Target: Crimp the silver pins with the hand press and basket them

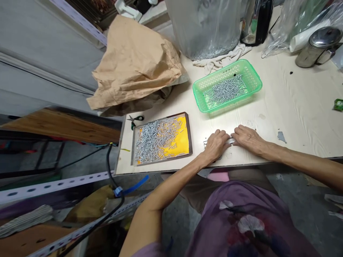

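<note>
Near the front edge of the table, my left hand (pixel 216 145) is closed over a narrow silvery metal piece (pixel 230 141). My right hand (pixel 248 139) grips the other end, its fingertips close to those of the left. Most of the piece is hidden under my fingers, so its exact kind does not show. To the left lies a shallow tray (pixel 189 134) with a yellow bottom, strewn with many small silvery metal pins or screws (pixel 154 137). Beyond my hands stands a green plastic basket (pixel 200 107) with more small metal parts (pixel 226 90) inside.
Scissors (pixel 136 119) with dark green handles lie beside the tray. A crumpled brown paper bag (pixel 139 64) stands at the back left. Behind the basket are a large clear plastic bag (pixel 206 28) and a cloth (pixel 222 60). A metal pitcher (pixel 316 48) is at the far right.
</note>
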### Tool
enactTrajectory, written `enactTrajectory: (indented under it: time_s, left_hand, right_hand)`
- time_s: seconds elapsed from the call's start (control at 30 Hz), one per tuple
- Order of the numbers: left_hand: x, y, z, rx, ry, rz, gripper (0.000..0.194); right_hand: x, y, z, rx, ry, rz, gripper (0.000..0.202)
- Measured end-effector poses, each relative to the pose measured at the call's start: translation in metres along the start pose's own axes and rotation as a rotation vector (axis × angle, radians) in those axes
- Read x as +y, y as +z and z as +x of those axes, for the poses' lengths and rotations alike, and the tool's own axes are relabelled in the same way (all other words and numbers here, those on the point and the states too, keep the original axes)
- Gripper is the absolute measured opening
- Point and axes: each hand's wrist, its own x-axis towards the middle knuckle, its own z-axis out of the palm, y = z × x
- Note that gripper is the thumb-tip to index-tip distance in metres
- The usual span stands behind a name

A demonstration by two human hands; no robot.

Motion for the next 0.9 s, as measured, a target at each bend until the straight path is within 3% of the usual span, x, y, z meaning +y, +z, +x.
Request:
enactTrajectory:
  time_s: [0.17, 0.27, 0.33, 0.43, 0.5, 0.67, 0.9]
  left_hand:
    - [0.004, 0.000, 0.001, -0.026, -0.052, 0.001, 0.017]
    - [0.005, 0.001, 0.001, -0.010, -0.075, 0.011, 0.016]
    - [0.007, 0.007, 0.000, 0.051, -0.088, 0.007, 0.024]
    - [0.014, 0.028, -0.006, 0.215, -0.110, -0.023, 0.041]
    - [0.024, 0.046, -0.011, 0.310, -0.101, -0.048, 0.044]
    - [0.050, 0.081, -0.025, 0.381, 0.001, -0.125, 0.058]
    - [0.056, 0.078, -0.029, 0.373, 0.015, -0.169, 0.059]
  right_hand:
    - [0.000, 0.012, -0.002, 0.061, -0.033, 0.022, 0.021]
    - [0.002, 0.009, 0.000, 0.054, 0.014, 0.060, 0.015]
    - [0.009, 0.005, 0.002, 0.050, 0.031, 0.096, 0.016]
    - [0.027, -0.002, 0.005, 0.021, -0.007, 0.146, 0.046]
    - [0.039, -0.005, 0.008, -0.010, -0.054, 0.181, 0.053]
    - [0.053, -0.001, 0.015, 0.050, -0.068, 0.207, 0.034]
    - [0.046, -0.010, 0.053, 0.092, 0.094, 0.053, 0.022]
